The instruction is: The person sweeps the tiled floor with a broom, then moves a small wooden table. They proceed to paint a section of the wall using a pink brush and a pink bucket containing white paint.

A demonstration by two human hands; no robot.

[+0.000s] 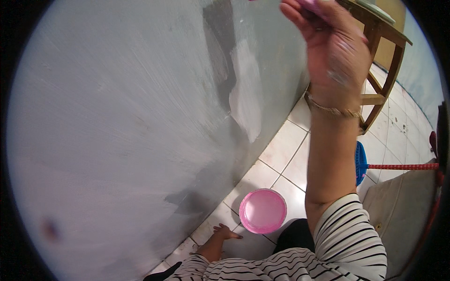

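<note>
Pink paint sits in a round bucket; the right hand grasps a pink object; the left hand's fingers spread loosely.

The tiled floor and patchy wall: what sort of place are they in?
Probably a room indoors, perhaps in a home, though I can't be sure. The tiled floor, the wooden furniture and the wall, with its darker and paler patches, point that way.

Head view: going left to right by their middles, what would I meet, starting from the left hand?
Left hand, round pink container, right hand, blue object partly behind the forearm, red patterned pole.
</note>
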